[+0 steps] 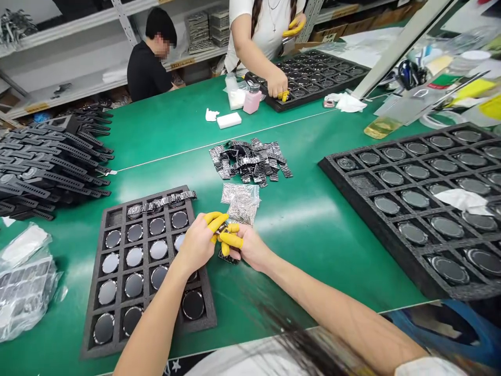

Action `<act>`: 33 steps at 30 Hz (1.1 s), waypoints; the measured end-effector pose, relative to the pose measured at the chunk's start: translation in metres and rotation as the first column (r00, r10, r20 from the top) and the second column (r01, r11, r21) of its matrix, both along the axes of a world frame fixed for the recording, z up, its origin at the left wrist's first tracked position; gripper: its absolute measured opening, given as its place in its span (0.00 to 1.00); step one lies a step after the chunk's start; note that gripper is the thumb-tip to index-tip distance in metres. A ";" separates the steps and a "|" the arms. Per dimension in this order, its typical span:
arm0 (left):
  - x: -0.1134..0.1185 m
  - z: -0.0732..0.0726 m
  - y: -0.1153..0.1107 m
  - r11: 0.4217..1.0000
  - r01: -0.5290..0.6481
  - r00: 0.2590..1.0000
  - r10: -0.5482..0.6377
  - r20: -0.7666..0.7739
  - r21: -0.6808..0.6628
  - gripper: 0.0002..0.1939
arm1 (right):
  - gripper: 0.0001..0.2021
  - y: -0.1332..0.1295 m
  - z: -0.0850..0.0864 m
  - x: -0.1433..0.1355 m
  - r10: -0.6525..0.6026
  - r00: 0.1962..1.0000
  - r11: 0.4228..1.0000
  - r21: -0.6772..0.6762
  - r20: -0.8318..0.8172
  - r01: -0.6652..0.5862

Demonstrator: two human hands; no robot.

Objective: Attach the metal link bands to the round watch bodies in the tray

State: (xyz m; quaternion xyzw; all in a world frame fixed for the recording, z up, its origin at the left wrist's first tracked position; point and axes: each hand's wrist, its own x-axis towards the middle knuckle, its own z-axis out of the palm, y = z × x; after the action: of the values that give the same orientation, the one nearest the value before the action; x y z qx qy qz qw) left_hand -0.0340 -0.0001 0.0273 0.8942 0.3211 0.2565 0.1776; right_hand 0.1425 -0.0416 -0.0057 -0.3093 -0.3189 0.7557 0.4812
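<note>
My left hand (pixel 199 241) and my right hand (pixel 250 244) meet over the table, with yellow finger cots on their fingertips. Both are closed around a small dark watch (pixel 223 227), mostly hidden by the fingers. Below them shows part of a black link strap (pixel 229 257); whether it joins the watch I cannot tell. Just beyond my hands lie clear bags of small metal pins (pixel 242 203). Further off is a heap of shiny black link straps (pixel 252 161). Left of my hands stands a foam tray (pixel 211 305) of round watch heads, with a strap (pixel 162 202) across its far row.
A larger foam tray (pixel 344 193) of watch heads fills the right side. Black straps (pixel 50 156) are piled at left, near plastic-bagged parts (pixel 27 292). Across the table, a co-worker (pixel 254 47) handles another tray (pixel 309 99) beside a pink bottle (pixel 252 99); another person (pixel 146 68) sits behind.
</note>
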 end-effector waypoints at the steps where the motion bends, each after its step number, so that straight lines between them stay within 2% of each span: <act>1: 0.000 0.001 0.000 1.000 0.003 1.000 -0.003 0.000 0.001 0.34 | 0.24 0.000 0.001 0.000 0.003 1.000 1.000 -0.004 0.003 -0.003; 7: -0.001 0.001 0.000 1.000 0.004 1.000 -0.004 0.013 -0.023 0.34 | 0.24 0.000 0.007 0.000 -0.007 1.000 0.999 -0.053 -0.007 0.007; 10: 0.000 0.000 -0.001 0.996 -0.014 1.000 0.015 0.012 -0.084 0.34 | 0.25 0.000 0.007 -0.001 -0.016 0.999 0.997 -0.076 -0.051 0.012; 14: 0.002 0.002 -0.003 0.994 -0.038 0.999 0.041 0.027 -0.103 0.33 | 0.26 -0.001 0.007 -0.003 -0.090 0.991 0.990 -0.119 -0.100 0.078; 18: 0.002 0.005 -0.003 0.983 0.075 0.991 -0.055 0.124 -0.167 0.26 | 0.25 -0.002 0.007 -0.003 -0.125 0.987 0.986 -0.127 -0.100 0.112; 23: 0.008 0.000 -0.003 0.969 0.081 0.969 -0.022 0.246 -0.234 0.19 | 0.24 -0.002 0.007 -0.003 -0.129 0.987 0.987 -0.108 -0.095 0.119; 27: 0.011 -0.002 -0.003 0.953 0.132 0.953 -0.046 0.300 -0.274 0.16 | 0.23 -0.003 0.007 -0.003 -0.127 0.989 0.988 -0.095 -0.074 0.120; 30: 0.009 0.000 -0.003 0.955 0.143 0.954 -0.062 0.295 -0.262 0.18 | 0.23 -0.002 0.009 -0.003 -0.118 0.990 0.991 -0.074 -0.071 0.113; 33: 0.004 0.003 0.001 0.981 0.074 0.956 -0.018 0.293 -0.181 0.17 | 0.24 -0.001 0.012 -0.001 -0.129 0.988 0.991 -0.031 -0.079 0.127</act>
State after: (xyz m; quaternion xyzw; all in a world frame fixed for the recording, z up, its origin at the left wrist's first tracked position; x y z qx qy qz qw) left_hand -0.0296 0.0008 0.0304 0.8331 0.2936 0.3486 0.3133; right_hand 0.1415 -0.0429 0.0066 -0.3045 -0.2687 0.7392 0.5373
